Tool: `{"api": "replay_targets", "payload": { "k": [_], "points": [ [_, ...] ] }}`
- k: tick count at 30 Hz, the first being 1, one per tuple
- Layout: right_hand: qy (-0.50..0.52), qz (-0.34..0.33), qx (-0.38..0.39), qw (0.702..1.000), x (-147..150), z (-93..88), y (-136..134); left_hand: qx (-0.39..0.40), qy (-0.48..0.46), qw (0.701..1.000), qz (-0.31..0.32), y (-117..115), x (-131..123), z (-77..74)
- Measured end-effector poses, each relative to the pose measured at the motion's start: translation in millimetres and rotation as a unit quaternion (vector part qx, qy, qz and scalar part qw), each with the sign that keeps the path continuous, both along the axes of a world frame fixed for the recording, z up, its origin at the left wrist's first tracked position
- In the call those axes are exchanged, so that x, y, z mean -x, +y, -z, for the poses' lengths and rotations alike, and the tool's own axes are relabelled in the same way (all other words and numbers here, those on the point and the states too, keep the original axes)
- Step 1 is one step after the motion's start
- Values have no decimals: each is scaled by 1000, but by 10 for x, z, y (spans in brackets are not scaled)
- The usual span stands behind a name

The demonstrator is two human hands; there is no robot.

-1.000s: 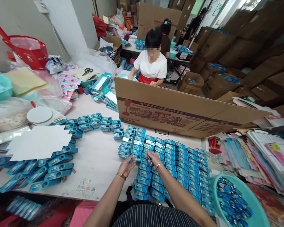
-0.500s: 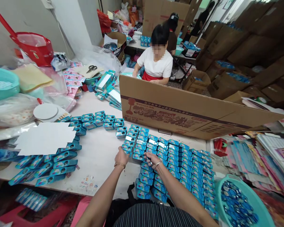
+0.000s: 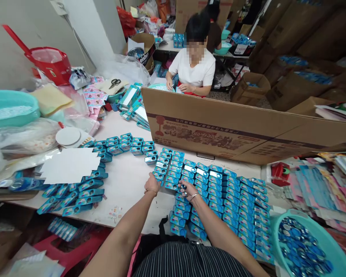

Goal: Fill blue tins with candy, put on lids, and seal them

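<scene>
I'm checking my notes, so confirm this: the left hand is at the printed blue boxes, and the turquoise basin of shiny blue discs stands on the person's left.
Not quite: the head view shows the turquoise basin of shiny blue discs on the person's right, not left. The left hand is indeed at the printed blue boxes.

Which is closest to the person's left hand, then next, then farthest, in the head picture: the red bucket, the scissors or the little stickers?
From the left hand:
1. Stickers: left, near the front table edge.
2. Scissors: ahead and left.
3. Red bucket: farther left, by the wall.
</scene>
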State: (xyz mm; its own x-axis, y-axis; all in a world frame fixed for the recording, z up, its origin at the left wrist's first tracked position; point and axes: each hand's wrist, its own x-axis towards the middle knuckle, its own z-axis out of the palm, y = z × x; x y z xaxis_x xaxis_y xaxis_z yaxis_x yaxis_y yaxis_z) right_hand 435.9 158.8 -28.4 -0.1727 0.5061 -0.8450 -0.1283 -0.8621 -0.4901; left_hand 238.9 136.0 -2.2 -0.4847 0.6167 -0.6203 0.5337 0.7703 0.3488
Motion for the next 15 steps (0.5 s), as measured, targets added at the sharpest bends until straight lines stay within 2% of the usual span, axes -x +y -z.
{"api": "replay_targets", "payload": {
  "k": [4, 6, 8, 10, 12, 15],
  "points": [
    [-7, -19, -24, 999, -33, -99, -30, -63, -58, 996, -29, -137, -107, -65],
    [-19, -32, -49, 998, -60, -154, -77, -104, -133, 983, -71, -246, -266, -57],
    [-32, -43, -78, 996, -59, -210, -149, -120, -239, 955, -128, -349, -468, -25],
    [-47, -74, -131, 988, -25, -265, -233, -106, -347, 915, -177, -421, -654, 13],
    [-76, -147, -224, 960, 24, -315, -312, -84, -425, 877, -207, -455, -770, 42],
    [-148, -263, -339, 891, 70, -368, -391, -72, -499, 827, -248, -463, -785, 60]
  ]
}}
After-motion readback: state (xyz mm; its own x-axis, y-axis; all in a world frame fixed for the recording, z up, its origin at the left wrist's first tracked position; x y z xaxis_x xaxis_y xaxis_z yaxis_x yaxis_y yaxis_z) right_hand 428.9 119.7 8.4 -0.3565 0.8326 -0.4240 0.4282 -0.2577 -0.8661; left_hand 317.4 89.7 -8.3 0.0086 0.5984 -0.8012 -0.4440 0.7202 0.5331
